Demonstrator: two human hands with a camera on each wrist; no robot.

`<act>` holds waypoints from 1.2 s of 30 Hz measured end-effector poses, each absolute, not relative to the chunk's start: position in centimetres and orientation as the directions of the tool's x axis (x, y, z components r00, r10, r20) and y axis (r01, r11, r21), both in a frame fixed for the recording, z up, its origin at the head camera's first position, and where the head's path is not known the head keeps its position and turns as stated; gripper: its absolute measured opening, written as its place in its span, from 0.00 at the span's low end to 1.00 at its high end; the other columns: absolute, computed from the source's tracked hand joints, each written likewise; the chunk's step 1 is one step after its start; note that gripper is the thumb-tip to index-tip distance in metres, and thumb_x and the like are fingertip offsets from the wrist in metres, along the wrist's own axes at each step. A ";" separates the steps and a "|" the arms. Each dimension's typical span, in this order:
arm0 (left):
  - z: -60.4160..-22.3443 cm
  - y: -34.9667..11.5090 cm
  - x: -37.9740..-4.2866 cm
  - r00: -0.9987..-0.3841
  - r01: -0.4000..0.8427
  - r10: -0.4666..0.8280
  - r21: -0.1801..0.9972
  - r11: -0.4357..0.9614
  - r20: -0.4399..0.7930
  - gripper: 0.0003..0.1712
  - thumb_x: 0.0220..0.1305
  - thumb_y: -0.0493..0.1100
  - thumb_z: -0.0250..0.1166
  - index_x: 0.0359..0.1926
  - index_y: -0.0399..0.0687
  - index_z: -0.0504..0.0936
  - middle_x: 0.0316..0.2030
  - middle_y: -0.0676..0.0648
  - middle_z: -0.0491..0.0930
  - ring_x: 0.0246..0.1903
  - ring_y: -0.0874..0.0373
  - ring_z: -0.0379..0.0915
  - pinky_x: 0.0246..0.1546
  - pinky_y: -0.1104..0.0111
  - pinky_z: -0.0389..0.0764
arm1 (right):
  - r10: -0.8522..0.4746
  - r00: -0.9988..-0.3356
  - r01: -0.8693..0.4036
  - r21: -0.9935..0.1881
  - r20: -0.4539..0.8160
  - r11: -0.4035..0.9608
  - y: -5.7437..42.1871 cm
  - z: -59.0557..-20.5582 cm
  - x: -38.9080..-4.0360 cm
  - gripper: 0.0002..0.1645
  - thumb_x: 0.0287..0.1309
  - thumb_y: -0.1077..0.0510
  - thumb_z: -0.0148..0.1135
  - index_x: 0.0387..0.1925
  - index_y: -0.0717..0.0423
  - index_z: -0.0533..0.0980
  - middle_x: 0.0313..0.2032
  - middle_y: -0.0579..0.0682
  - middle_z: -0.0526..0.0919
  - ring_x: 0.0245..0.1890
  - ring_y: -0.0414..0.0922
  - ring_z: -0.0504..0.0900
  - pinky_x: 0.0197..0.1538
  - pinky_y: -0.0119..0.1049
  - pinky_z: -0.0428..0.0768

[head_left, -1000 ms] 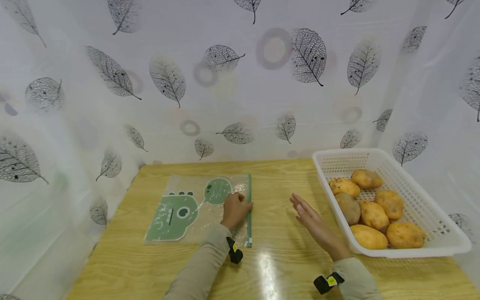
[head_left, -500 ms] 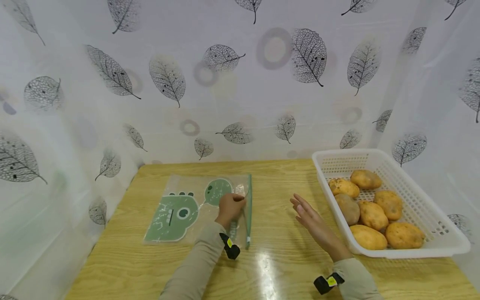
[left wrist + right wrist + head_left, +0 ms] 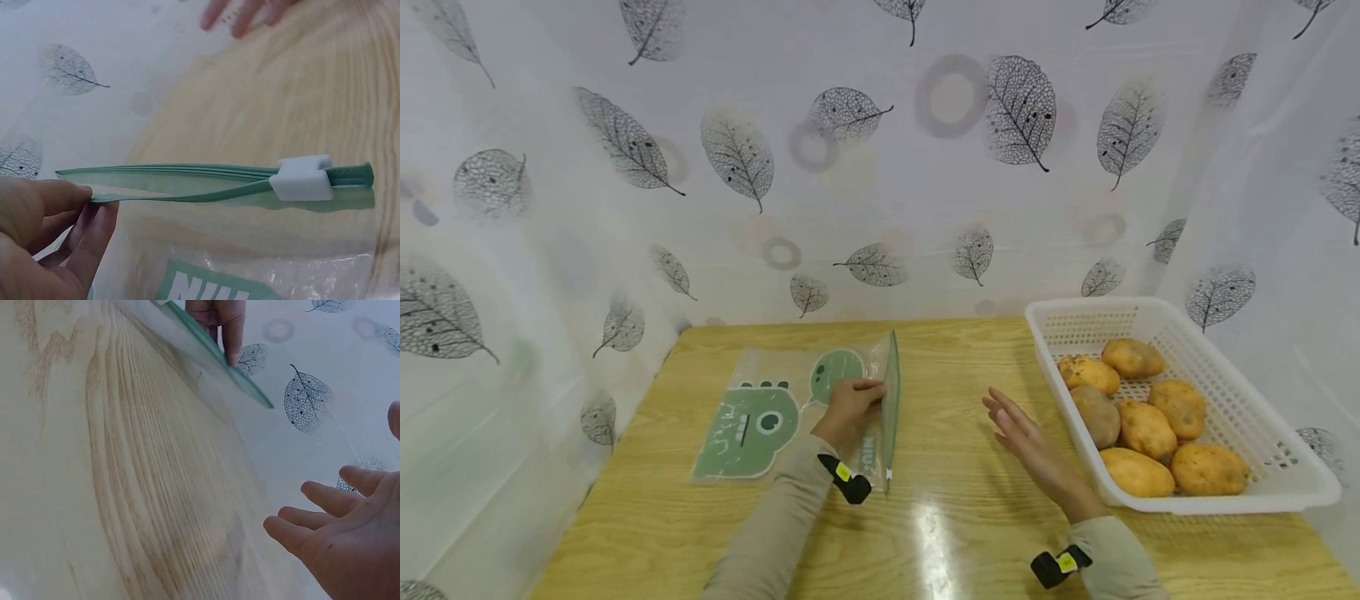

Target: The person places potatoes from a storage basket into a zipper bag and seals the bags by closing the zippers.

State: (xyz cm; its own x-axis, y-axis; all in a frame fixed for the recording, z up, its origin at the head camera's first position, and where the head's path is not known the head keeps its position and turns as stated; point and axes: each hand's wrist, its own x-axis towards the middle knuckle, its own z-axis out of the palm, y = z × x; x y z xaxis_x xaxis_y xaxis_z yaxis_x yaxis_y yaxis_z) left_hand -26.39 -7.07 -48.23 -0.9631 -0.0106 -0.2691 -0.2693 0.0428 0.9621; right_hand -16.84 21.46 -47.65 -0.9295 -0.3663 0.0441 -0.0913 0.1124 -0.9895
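A clear slider zip bag point(image 3: 805, 425) with a green one-eyed monster print lies on the table, its zip end to the right. My left hand point(image 3: 852, 410) pinches the near lip of its green zip edge between thumb and fingers and lifts it. In the left wrist view the two zip strips stand apart beside those fingers and meet at the white slider point(image 3: 304, 178). My right hand point(image 3: 1026, 442) hovers over the table between bag and basket, fingers straight, holding nothing; the right wrist view shows its spread fingers point(image 3: 312, 519).
A white plastic basket point(image 3: 1288, 467) with several potatoes point(image 3: 1146, 429) stands on the right of the wooden table point(image 3: 962, 358). A white curtain point(image 3: 910, 200) with leaf prints hangs behind the table and along its sides.
My left hand has moved a little left and raised the bag's zip edge off the table, parting the strips. My right hand has stayed in place.
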 end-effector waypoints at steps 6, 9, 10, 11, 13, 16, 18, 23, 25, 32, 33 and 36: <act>-46.3 -7.6 -26.6 -0.965 -0.263 0.023 0.963 -0.054 -0.262 0.15 0.63 0.30 0.63 0.50 0.25 0.78 0.41 0.34 0.82 0.31 0.59 0.81 0.43 0.66 0.87 | -0.372 -0.928 -0.074 -0.991 0.027 0.112 21.5 -47.6 -16.7 0.31 0.78 0.50 0.30 0.76 0.50 0.40 0.73 0.64 0.43 0.72 0.64 0.41 0.70 0.67 0.46; -45.3 -7.7 -26.6 -0.965 -0.263 0.044 0.959 -0.103 -0.260 0.16 0.63 0.30 0.62 0.51 0.25 0.77 0.41 0.35 0.82 0.31 0.59 0.82 0.45 0.66 0.86 | -0.373 -0.927 -0.078 -0.992 0.034 0.103 21.4 -47.5 -16.7 0.31 0.78 0.50 0.29 0.76 0.50 0.40 0.73 0.64 0.43 0.72 0.65 0.41 0.70 0.68 0.46; -45.0 -7.7 -26.6 -0.965 -0.260 0.051 0.959 -0.112 -0.256 0.16 0.64 0.30 0.62 0.51 0.24 0.77 0.41 0.36 0.82 0.32 0.59 0.82 0.45 0.66 0.86 | -0.373 -0.927 -0.079 -0.992 0.036 0.099 21.4 -47.5 -16.7 0.31 0.78 0.50 0.29 0.76 0.51 0.39 0.73 0.64 0.43 0.72 0.65 0.41 0.70 0.68 0.46; -44.7 -7.7 -26.5 -0.966 -0.257 0.057 0.959 -0.120 -0.252 0.16 0.64 0.30 0.61 0.51 0.24 0.77 0.41 0.36 0.82 0.32 0.59 0.82 0.45 0.66 0.86 | -0.374 -0.927 -0.080 -0.992 0.039 0.096 21.4 -47.5 -16.7 0.32 0.78 0.50 0.29 0.76 0.51 0.39 0.73 0.64 0.43 0.72 0.65 0.41 0.70 0.68 0.46; -44.0 -7.7 -26.5 -0.967 -0.251 0.072 0.960 -0.127 -0.243 0.16 0.64 0.29 0.61 0.51 0.24 0.77 0.41 0.36 0.82 0.31 0.59 0.82 0.45 0.66 0.86 | -0.375 -0.926 -0.080 -0.992 0.040 0.092 21.4 -47.4 -16.7 0.32 0.78 0.50 0.29 0.76 0.51 0.39 0.74 0.63 0.42 0.72 0.65 0.41 0.70 0.67 0.46; -43.1 -7.6 -26.4 -0.966 -0.251 0.090 0.959 -0.135 -0.240 0.16 0.64 0.29 0.60 0.52 0.24 0.76 0.38 0.38 0.83 0.30 0.60 0.82 0.43 0.67 0.86 | -0.379 -0.924 -0.081 -0.993 0.040 0.090 21.4 -47.3 -16.8 0.32 0.78 0.49 0.28 0.76 0.52 0.38 0.73 0.63 0.42 0.72 0.65 0.42 0.71 0.66 0.46; -42.4 -7.6 -26.3 -0.964 -0.259 0.100 0.953 -0.155 -0.246 0.16 0.64 0.29 0.60 0.52 0.24 0.76 0.35 0.41 0.83 0.29 0.61 0.82 0.43 0.69 0.86 | -0.384 -0.923 -0.082 -0.993 0.041 0.089 21.4 -47.2 -16.8 0.32 0.78 0.49 0.28 0.76 0.52 0.38 0.73 0.64 0.42 0.72 0.65 0.42 0.71 0.66 0.47; -40.8 -7.6 -26.3 -0.967 -0.246 0.125 0.944 -0.218 -0.223 0.17 0.64 0.27 0.59 0.53 0.22 0.74 0.29 0.47 0.84 0.27 0.61 0.82 0.42 0.69 0.86 | -0.395 -0.918 -0.087 -0.993 0.046 0.085 21.3 -47.0 -16.9 0.31 0.78 0.50 0.28 0.75 0.52 0.39 0.73 0.64 0.43 0.72 0.65 0.43 0.70 0.65 0.48; -40.0 -7.7 -26.3 -0.969 -0.233 0.134 0.944 -0.233 -0.206 0.17 0.64 0.27 0.59 0.53 0.21 0.74 0.29 0.47 0.84 0.28 0.61 0.82 0.42 0.69 0.86 | -0.395 -0.917 -0.086 -0.993 0.048 0.079 21.2 -46.7 -17.0 0.31 0.78 0.49 0.28 0.75 0.52 0.39 0.73 0.63 0.44 0.72 0.65 0.44 0.71 0.64 0.48; -37.4 -7.6 -26.2 -0.971 -0.218 0.154 0.941 -0.260 -0.182 0.18 0.65 0.28 0.59 0.54 0.23 0.74 0.28 0.49 0.84 0.28 0.61 0.83 0.41 0.70 0.86 | -0.409 -0.909 -0.101 -0.995 0.082 0.026 20.7 -44.8 -17.5 0.31 0.78 0.49 0.28 0.75 0.55 0.42 0.72 0.63 0.49 0.71 0.59 0.50 0.71 0.49 0.59; -37.1 -7.6 -26.1 -0.970 -0.220 0.159 0.940 -0.261 -0.183 0.18 0.65 0.28 0.59 0.55 0.24 0.74 0.28 0.49 0.84 0.28 0.61 0.83 0.42 0.70 0.86 | -0.415 -0.906 -0.107 -0.994 0.089 0.019 20.6 -44.5 -17.6 0.31 0.78 0.49 0.28 0.75 0.56 0.42 0.72 0.63 0.49 0.71 0.56 0.53 0.71 0.46 0.61; -36.5 -7.4 -26.1 -0.966 -0.229 0.181 0.941 -0.250 -0.187 0.19 0.65 0.29 0.60 0.55 0.24 0.74 0.28 0.49 0.84 0.28 0.62 0.83 0.42 0.70 0.86 | -0.426 -0.899 -0.105 -0.994 0.097 -0.004 20.3 -43.3 -18.0 0.32 0.78 0.49 0.29 0.75 0.59 0.42 0.71 0.65 0.50 0.68 0.46 0.61 0.69 0.37 0.66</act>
